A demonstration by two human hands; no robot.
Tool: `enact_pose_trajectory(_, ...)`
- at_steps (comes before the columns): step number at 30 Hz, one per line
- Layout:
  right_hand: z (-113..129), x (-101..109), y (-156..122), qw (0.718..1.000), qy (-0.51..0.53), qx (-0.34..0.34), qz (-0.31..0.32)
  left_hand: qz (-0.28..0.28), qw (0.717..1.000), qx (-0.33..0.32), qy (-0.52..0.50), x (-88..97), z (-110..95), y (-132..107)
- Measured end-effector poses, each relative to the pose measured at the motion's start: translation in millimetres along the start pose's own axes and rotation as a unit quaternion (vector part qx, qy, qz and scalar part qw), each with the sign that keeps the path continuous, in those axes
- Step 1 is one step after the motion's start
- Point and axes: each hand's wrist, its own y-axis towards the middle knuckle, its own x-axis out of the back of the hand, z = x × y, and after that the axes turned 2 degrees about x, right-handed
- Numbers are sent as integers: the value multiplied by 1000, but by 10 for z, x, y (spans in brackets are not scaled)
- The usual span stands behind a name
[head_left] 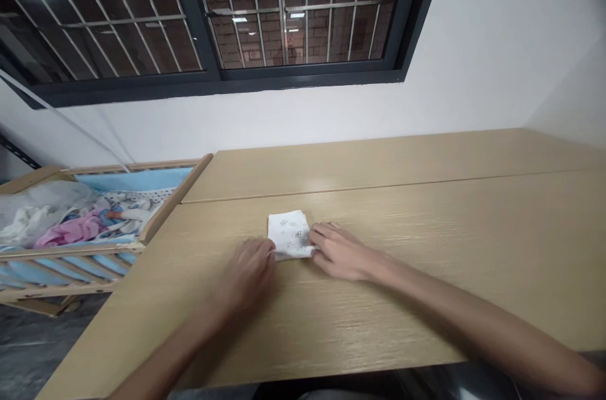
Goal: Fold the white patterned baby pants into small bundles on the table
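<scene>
A small folded white cloth (288, 233) with little dark printed motifs lies on the wooden tabletop (402, 248); whether it is a garment cannot be told. My left hand (253, 264), slightly smeared by motion, pinches the cloth's lower left corner. At the opposite lower corner, the fingers of my right hand (336, 250) are closed on the cloth's right edge. Both hands rest close to the table surface, and their fingertips partly hide the near corners.
To the left stands a wooden crib (71, 253) with a blue lining, holding a pink cloth (76, 228), other fabrics and a translucent plastic bag (45, 201). A barred window (303, 75) is in the white wall behind the table. A seam crosses the tabletop.
</scene>
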Motion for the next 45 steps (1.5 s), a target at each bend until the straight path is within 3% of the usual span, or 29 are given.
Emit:
enact_pose_trajectory(4,-202,-1,264,996,26,-49,-64,-8,998,37,55,-16,174,372)
enact_pose_trajectory(8,-497,-137,584,986,71,-87,-122,-10,993,79,86,-151,337,696)
enact_pose_trajectory(15,-837,-394,882,977,103,-139,-121,2,986,125,112,-425,481,902)
enact_pose_trajectory(19,-776,-388,835,974,103,-145,-137,-2,987,126,104,-430,496,873)
enact_pose_trajectory(22,-587,-347,722,984,38,-59,-166,-32,989,110,93,-474,414,790)
enact_pose_trajectory(24,-450,-371,664,990,-22,17,-137,-46,994,72,61,-582,335,731)
enact_pose_trajectory(26,-362,-452,646,993,-58,50,-88,-41,998,44,26,-737,274,689)
enact_pose_trajectory(29,-363,-603,658,996,-72,30,-35,-23,999,42,23,-951,269,661)
enact_pose_trajectory(32,-449,-663,638,998,-63,19,-18,-24,998,25,51,-1044,355,639)
enact_pose_trajectory(38,-599,-537,462,1000,-10,-23,10,-2,997,30,71,-943,530,500)
enact_pose_trajectory(42,-715,-434,329,997,37,-47,41,-14,996,6,90,-723,515,351)
enact_pose_trajectory(45,-755,-360,268,999,45,-9,1,-23,994,-45,101,-517,421,291)
